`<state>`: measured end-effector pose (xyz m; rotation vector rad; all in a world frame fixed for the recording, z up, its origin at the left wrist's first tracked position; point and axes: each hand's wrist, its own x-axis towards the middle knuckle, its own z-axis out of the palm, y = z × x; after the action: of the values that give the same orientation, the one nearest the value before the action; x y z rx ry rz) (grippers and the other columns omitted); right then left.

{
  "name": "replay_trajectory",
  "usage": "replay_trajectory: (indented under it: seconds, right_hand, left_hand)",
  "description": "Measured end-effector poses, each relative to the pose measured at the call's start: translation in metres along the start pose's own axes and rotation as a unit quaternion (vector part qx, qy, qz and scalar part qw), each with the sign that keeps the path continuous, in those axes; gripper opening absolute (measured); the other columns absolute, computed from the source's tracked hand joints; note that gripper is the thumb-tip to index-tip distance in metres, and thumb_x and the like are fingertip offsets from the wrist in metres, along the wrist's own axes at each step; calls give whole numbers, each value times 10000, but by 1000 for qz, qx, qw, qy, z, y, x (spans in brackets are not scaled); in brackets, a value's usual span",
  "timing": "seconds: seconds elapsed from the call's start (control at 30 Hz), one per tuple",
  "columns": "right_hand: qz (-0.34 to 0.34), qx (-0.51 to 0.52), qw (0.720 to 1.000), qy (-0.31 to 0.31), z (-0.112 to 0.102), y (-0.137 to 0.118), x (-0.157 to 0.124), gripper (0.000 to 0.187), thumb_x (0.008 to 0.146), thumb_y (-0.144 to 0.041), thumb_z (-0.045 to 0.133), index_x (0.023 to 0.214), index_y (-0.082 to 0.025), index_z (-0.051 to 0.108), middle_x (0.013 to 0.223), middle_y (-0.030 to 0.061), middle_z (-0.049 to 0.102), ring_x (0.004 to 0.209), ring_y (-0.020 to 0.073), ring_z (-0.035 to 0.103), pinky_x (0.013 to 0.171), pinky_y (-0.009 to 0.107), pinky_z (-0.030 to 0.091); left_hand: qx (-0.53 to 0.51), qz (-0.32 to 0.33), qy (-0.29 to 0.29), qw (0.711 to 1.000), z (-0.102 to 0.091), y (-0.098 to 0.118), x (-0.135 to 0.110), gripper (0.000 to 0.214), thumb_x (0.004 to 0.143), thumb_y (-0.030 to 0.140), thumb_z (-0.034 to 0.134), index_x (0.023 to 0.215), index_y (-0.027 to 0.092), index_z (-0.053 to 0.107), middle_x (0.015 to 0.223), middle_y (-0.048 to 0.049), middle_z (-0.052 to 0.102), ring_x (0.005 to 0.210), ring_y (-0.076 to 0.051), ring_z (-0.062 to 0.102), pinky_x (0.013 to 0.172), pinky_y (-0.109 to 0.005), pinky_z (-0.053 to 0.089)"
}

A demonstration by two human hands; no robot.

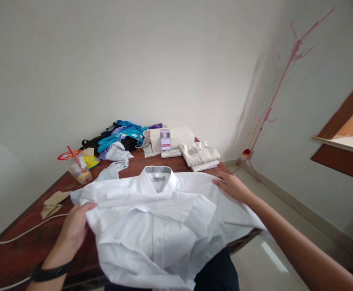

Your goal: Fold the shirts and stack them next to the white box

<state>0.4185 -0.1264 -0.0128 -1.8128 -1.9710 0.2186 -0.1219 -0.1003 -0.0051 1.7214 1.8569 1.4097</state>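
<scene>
A white collared shirt (164,222) lies spread front-up on the dark wooden table (28,238), its lower part hanging over the near edge. My left hand (75,228) grips the shirt's left shoulder edge, fingers curled round the fabric. My right hand (231,185) rests on the shirt's right shoulder, fingers stretched flat on the cloth. A black band is on my left wrist.
At the back of the table are folded white shirts (200,154), a white box (173,137), a heap of blue and black clothes (118,137), a crumpled light-blue garment (116,159) and a plastic cup (78,165). A white cable (25,232) crosses the left. A pink coat stand (273,97) is at right.
</scene>
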Motion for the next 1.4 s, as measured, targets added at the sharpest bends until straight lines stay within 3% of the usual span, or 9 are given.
replay_trajectory:
  seconds: [0.17, 0.3, 0.5, 0.63, 0.73, 0.9, 1.07, 1.23, 1.4]
  right_hand:
    - [34, -108, 993, -29, 13, 25, 8, 245, 963, -296, 500, 1080, -178, 680, 1087, 127, 705, 1011, 276, 652, 875, 346, 445]
    - [45, -161, 986, 2, 38, 5, 13, 337, 952, -310, 547, 1243, -168, 636, 1269, 188, 616, 1206, 339, 550, 989, 432, 426]
    - [-124, 15, 990, -57, 62, -44, 29, 429, 927, -376, 592, 1328, -223, 603, 1379, 135, 575, 1259, 300, 540, 1077, 434, 417]
    - [-89, 175, 977, -82, 78, -49, 38, 412, 890, -419, 628, 1263, -247, 656, 1334, 88, 646, 1149, 283, 625, 1006, 418, 482]
    - [-54, 231, 969, -66, 84, -46, 39, 402, 913, -460, 589, 1235, -237, 679, 1277, 74, 691, 1003, 256, 670, 903, 397, 528]
    - [-52, 248, 965, -64, 80, -46, 36, 404, 921, -485, 572, 1189, -215, 709, 1306, 80, 682, 995, 237, 667, 891, 374, 521]
    - [-40, 252, 963, -84, 79, -49, 36, 339, 905, -481, 591, 1024, -212, 760, 1380, 86, 633, 1083, 251, 647, 917, 374, 512]
    - [-77, 190, 973, -107, 69, -56, 35, 269, 858, -467, 674, 929, -224, 768, 1463, 76, 547, 1203, 273, 595, 994, 382, 475]
    - [-119, 92, 977, -152, 35, -54, 27, 491, 716, -562, 798, 1084, -242, 735, 1430, 106, 543, 1234, 304, 562, 1056, 418, 427]
  left_hand:
    - [119, 216, 39, 968, 34, 42, -18, 589, 886, 318, 522, 1435, 124, 435, 1407, -197, 542, 1298, -346, 533, 1101, -537, 429]
    - [127, 369, -198, 899, 57, 81, -52, 529, 960, 301, 514, 1474, 257, 392, 1462, -99, 521, 1356, -259, 498, 1138, -445, 423]
    - [219, 355, -294, 860, 102, 105, -53, 782, 868, 241, 645, 1558, 215, 278, 1467, -150, 511, 1328, -311, 513, 1067, -460, 455]
    - [286, 315, -341, 838, 113, 106, -40, 481, 927, 165, 503, 1404, 219, 521, 1089, -84, 687, 990, -250, 671, 855, -355, 516]
    - [281, 291, -330, 853, 104, 96, -34, 346, 957, 149, 412, 1176, 236, 666, 1079, -61, 668, 889, -195, 676, 754, -285, 499]
    - [220, 274, -348, 869, 71, 73, -33, 312, 968, 357, 514, 1230, 248, 646, 977, -31, 666, 835, -192, 675, 770, -292, 513]
    - [118, 271, -387, 874, 48, 82, -70, 291, 992, 374, 517, 1217, 257, 658, 1075, -42, 691, 758, -151, 672, 767, -271, 543]
    - [76, 281, -452, 843, 58, 100, -114, 467, 967, 412, 582, 1413, 280, 544, 1369, -67, 628, 1253, -225, 594, 1075, -353, 486]
    - [183, 279, -413, 848, 76, 86, -123, 592, 987, 480, 508, 1493, 176, 469, 1545, -169, 454, 1426, -325, 427, 1156, -538, 392]
